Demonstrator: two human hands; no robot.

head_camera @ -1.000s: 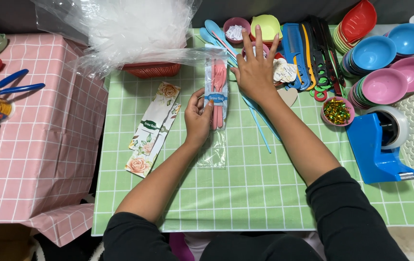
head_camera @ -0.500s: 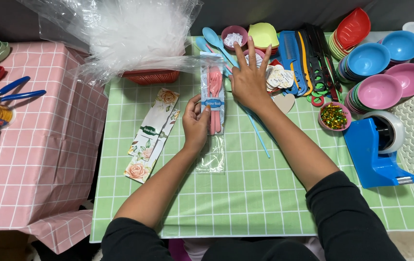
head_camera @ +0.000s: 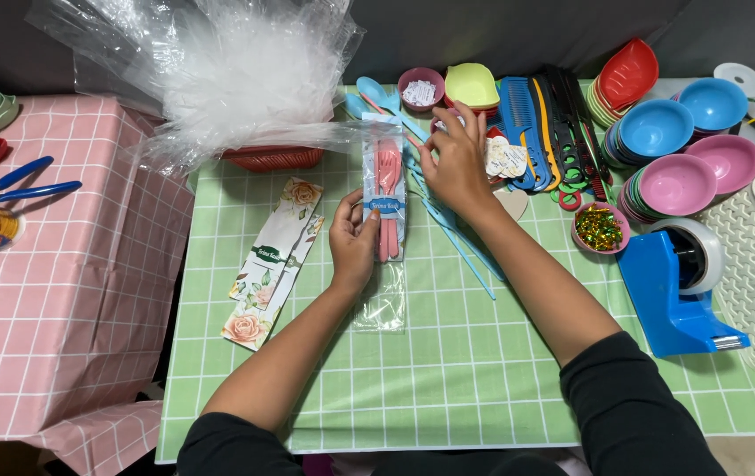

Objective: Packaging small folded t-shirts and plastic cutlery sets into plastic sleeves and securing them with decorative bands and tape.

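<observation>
- Head view showed your left hand (head_camera: 353, 240) resting on the green checked tablecloth (head_camera: 448, 370), fingers curled against the left edge of a clear cellophane sleeve (head_camera: 385, 220) that held pink cutlery (head_camera: 387, 198) under a blue paper band.
- Your grip there was loose: thumb and fingertips pressed the sleeve's side rather than closing fully round it, and the sleeve lay flat on the cloth.
- The empty tail of the sleeve ran down past your left wrist, toward you.
- Your right hand (head_camera: 458, 163) lay just to the right of the sleeve's top, fingers spread and bent, the fingertips at the sleeve's upper corner; I could not tell whether it pinched anything.
- Under that right hand lay long light-blue utensils (head_camera: 448, 231), slanting down to the right of the sleeve.
- Just left of your left hand lay two floral paper cards (head_camera: 270, 263), overlapping.
- Beyond the sleeve's top stood a small pink bowl (head_camera: 421, 88) with white bits in it and a red basket (head_camera: 272, 159) wrapped in crumpled cellophane (head_camera: 210, 84).
- Right of your right hand were dark combs (head_camera: 554, 123), a small bowl of sequins (head_camera: 600, 227) and, farther out, a blue tape dispenser (head_camera: 677, 286).
</observation>
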